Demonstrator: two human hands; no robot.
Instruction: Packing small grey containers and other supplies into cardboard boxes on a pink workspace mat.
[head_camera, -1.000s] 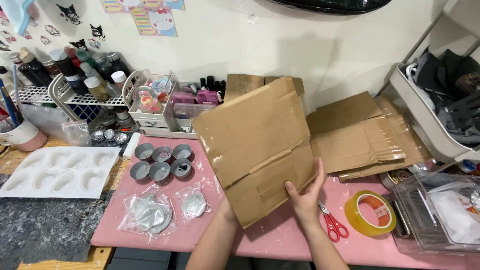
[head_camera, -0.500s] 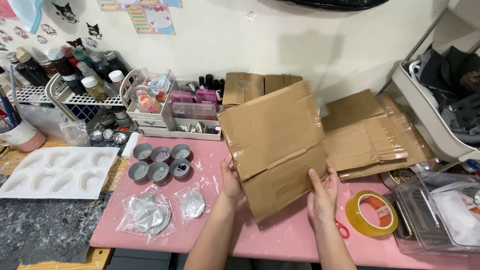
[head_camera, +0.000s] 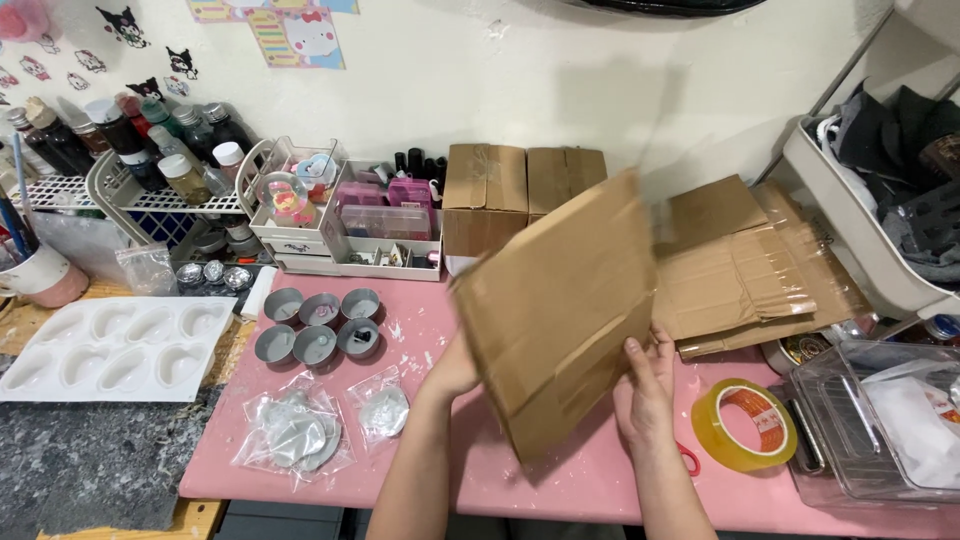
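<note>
The flat cardboard box (head_camera: 555, 315) was held up, tilted, over the pink table (head_camera: 590, 475). It was not opened into a box shape yet. The left hand (head_camera: 452, 370) gripped its edge at nine o'clock, fingers hidden behind the card. The right hand (head_camera: 648, 385) pressed at four o'clock, fingers curled on the edge. More flat cardboard (head_camera: 755, 270) lay at two o'clock. A tape roll (head_camera: 745, 425) sat at four o'clock.

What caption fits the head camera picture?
Two hands, left hand and right hand, hold a flattened cardboard box over a pink table.
</note>
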